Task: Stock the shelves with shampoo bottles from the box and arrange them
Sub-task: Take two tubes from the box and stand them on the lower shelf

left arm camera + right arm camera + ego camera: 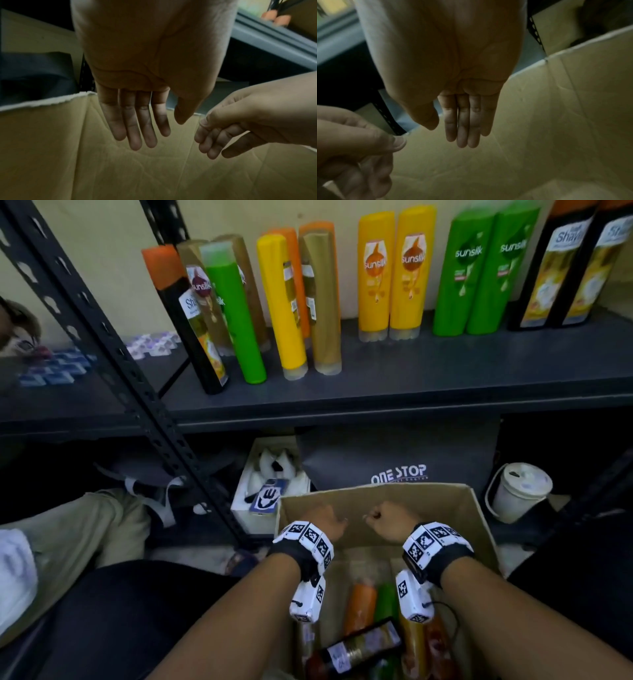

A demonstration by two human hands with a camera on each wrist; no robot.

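Nearest, at the bottom edge of the head view, shampoo bottles [363,645] lie jumbled in the cardboard box [376,494]; the forearms and wrist cameras cover much of the heap and the frame cuts off its near end, so no count is possible. A dark labelled bottle lies crosswise on top, its long axis running left to right, while an orange [359,604] and a green one beneath it run lengthwise toward the shelf. Above them both hands hang inside the box near its far wall and hold nothing: the left hand [322,522] has its fingers [133,129] straight and close together, pointing down at bare cardboard, and the right hand [385,520] shows the same relaxed, straight fingers [464,125] in its own wrist view, though the head view makes it look loosely curled. Beyond the box sit a dark bag printed ONE STOP [399,474] and a white lidded tub [520,491]. Farther off, on the dark shelf [411,378], stand more bottles upright on their caps: yellow [395,272], green [483,272] and black [565,265] pairs facing forward on the right, and a leaning, turned cluster [246,306] on the left, partly hiding one another.
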